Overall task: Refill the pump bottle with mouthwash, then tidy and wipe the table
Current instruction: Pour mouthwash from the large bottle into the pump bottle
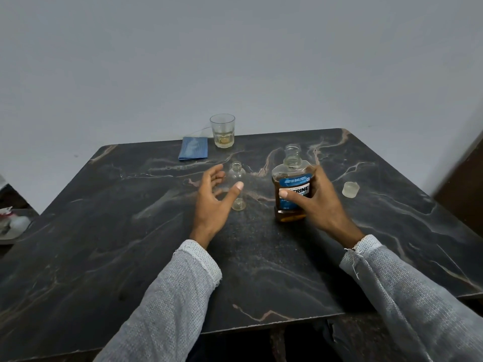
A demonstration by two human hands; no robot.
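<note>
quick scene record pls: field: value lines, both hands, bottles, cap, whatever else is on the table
left hand: open, fingers spread beside the small bottle, no grip on it
right hand: grip round the mouthwash bottle
mouthwash bottle: upright on the table, cap off, amber liquid inside
small bottle: clear, upright, neck open, looks empty
cap: loose on the table, right of the mouthwash bottle
glass: far edge, a little yellowish liquid in it
cloth: blue, folded, left of the glass
table: dark marbled top

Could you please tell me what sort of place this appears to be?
Probably a plain room at home: a dark marble-patterned table against a bare grey wall, holding an amber mouthwash bottle, a drinking glass and a folded blue cloth.
</note>
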